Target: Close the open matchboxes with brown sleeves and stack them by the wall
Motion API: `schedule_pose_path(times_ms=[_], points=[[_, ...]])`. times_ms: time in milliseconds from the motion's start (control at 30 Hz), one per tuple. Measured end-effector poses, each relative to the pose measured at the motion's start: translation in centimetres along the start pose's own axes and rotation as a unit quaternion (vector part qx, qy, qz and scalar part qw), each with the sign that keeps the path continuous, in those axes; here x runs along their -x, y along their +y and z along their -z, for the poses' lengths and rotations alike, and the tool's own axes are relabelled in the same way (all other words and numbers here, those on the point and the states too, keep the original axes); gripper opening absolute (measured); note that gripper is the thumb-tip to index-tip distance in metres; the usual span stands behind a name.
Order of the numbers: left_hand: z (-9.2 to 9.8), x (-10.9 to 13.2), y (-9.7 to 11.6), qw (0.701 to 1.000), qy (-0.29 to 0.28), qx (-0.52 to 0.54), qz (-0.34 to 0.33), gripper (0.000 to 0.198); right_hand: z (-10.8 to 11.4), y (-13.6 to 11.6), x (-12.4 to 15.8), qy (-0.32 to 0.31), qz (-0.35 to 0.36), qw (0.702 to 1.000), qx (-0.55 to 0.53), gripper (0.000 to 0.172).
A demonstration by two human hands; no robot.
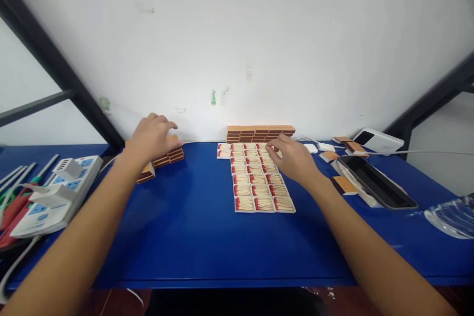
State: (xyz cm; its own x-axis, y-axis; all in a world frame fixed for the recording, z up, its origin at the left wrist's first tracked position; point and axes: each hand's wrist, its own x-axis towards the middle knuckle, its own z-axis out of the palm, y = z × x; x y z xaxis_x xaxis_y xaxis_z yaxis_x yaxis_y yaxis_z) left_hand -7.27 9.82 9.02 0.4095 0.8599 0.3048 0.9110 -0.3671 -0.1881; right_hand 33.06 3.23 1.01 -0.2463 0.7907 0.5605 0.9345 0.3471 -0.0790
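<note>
1. Two bare hands reach over one blue table (207, 247), one toward each side of the match trays
2. One left hand (150, 139) hovers at a group of stacked matchboxes (168, 158); its thumb and forefinger are parted with a gap between them, and whether they touch a box I cannot tell; the hand and forearm hide part of this group, so its full count is out of reach
3. One right hand (294, 158) is over the back right corner of the match trays, fingers curled and tips near each other; whether they pinch a tray I cannot tell
4. About twenty-three match trays (257, 190), full of red-headed sticks, lie in the middle of the table: three columns of seven rows, plus two more beside the back left end; some at the back right are partly covered by the right hand
5. One low row of piled boxes (259, 133), several layers high, stands behind the trays near the wall, its edges too fine to count surely
6. Four loose matchboxes (343, 185) show on the right, around one black tray-like object (377, 182) and one white device (379, 141)
7. One white power strip (79, 182) lies at the left, two white plugs in it, beside several red-handled tools (17, 210)
8. One clear plastic roll (454, 217) sits at the far right edge
</note>
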Motion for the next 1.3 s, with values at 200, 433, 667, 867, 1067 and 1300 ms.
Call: schedule_pose_path(times_ms=[200, 433, 667, 867, 1067, 1300], points=[[0.8, -2.1, -7.0, 0.981, -0.184, 0.027, 0.049, 0.102, -0.1, 0.0, 0.0, -0.016, 0.006, 1.000, 0.001, 0.026], [0.4, -2.4, -9.3, 0.952, -0.266, 0.104, 0.112, 0.115, 0.2, -0.1, -0.1, -0.030, 0.003, 1.000, 0.007, 0.027], [-0.5, -2.7, -8.9, 0.964, -0.237, 0.077, 0.092, 0.104, 0.4, 0.2, -0.2, -0.032, 0.004, 0.999, -0.004, 0.027], [2.0, -2.6, -7.7, 0.967, -0.244, 0.034, 0.072, 0.076, 0.8, 0.4, -0.3, -0.031, -0.003, 0.999, -0.014, 0.027], [3.6, 0.6, -1.2, 0.979, -0.186, 0.078, 0.017, 0.094, 0.5, 0.2, -0.2, -0.036, -0.001, 0.999, -0.018, 0.025], [-0.4, 5.2, 6.5, 0.954, -0.227, 0.187, -0.057, 0.078, 0.3, -0.5, -0.1, -0.053, 0.019, 0.998, -0.024, 0.026]])
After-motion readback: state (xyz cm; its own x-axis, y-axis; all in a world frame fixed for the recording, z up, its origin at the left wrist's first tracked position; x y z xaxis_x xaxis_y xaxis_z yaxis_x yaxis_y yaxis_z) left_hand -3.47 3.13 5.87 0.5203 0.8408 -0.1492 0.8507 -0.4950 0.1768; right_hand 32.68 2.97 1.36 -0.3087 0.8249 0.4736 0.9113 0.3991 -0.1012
